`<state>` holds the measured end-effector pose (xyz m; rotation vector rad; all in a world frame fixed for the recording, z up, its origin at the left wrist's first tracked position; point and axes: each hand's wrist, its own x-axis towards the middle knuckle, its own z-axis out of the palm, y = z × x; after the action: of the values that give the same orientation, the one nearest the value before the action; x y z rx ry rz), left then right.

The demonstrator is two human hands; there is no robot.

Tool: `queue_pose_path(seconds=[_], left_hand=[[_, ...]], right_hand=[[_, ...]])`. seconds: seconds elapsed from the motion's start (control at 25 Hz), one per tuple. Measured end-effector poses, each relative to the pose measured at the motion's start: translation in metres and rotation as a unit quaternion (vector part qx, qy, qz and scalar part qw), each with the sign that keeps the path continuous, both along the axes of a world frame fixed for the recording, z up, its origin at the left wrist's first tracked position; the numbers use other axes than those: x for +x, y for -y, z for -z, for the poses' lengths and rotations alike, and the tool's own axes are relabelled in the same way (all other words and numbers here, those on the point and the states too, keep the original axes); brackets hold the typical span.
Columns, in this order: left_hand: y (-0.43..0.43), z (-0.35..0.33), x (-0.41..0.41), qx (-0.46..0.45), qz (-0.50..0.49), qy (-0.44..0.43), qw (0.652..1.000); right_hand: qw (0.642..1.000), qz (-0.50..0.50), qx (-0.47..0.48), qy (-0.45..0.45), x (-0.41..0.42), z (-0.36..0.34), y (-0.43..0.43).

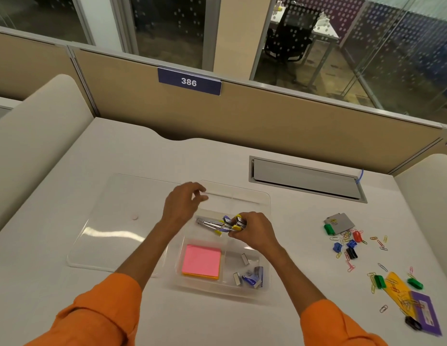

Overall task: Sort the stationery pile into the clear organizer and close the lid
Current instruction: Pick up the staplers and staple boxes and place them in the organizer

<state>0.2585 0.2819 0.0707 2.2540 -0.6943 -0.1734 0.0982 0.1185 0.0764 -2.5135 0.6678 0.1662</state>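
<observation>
right hand (255,233) pinches maybe two staplers (215,224) over one organizer (266,211); left hand (182,204) fingers loosely curled.

Both arms are clothed in loose, bright orange fabric that creases softly. The left sleeve (97,303) and the right sleeve (337,323) each end in a rumpled cuff partway along the forearm, leaving the wrists, left hand (180,206) and right hand (255,231) bare.

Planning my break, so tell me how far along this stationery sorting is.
Done: pink sticky notes and staple boxes sit in the organizer. In hand: the right hand grips mini staplers. Remaining: binder clips and paper clips on the table; lid open.
</observation>
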Motion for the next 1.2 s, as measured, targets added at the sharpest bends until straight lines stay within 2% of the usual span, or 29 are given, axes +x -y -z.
queue_pose_path(seconds=[0.16,0.44,0.76,0.92,1.08,1.16,1.2], left_hand=[[-0.015,-0.014,0.010,-0.084,-0.024,-0.042,0.995],[-0.028,-0.002,0.001,-0.114,-0.015,-0.063,0.991],[-0.020,0.004,-0.004,-0.159,0.023,-0.053,0.986],[-0.016,-0.007,-0.008,-0.215,0.006,-0.089,0.973],[-0.011,-0.004,-0.011,-0.277,-0.019,-0.146,0.949],[-0.007,0.001,-0.013,-0.324,-0.051,-0.195,0.924],[-0.004,0.003,-0.015,-0.346,-0.070,-0.217,0.910]], right_hand=[[0.997,-0.067,-0.030,-0.030,0.037,0.001,-0.030],[0.982,-0.137,-0.083,-0.099,0.066,0.029,-0.058],[0.976,-0.160,-0.120,-0.091,0.065,0.045,-0.057],[0.979,-0.161,-0.102,-0.073,0.060,0.045,-0.052],[0.997,-0.070,-0.006,-0.037,0.053,0.029,-0.046],[0.990,0.002,0.139,0.007,0.045,0.012,-0.042],[0.968,0.024,0.250,0.022,0.038,0.001,-0.041]])
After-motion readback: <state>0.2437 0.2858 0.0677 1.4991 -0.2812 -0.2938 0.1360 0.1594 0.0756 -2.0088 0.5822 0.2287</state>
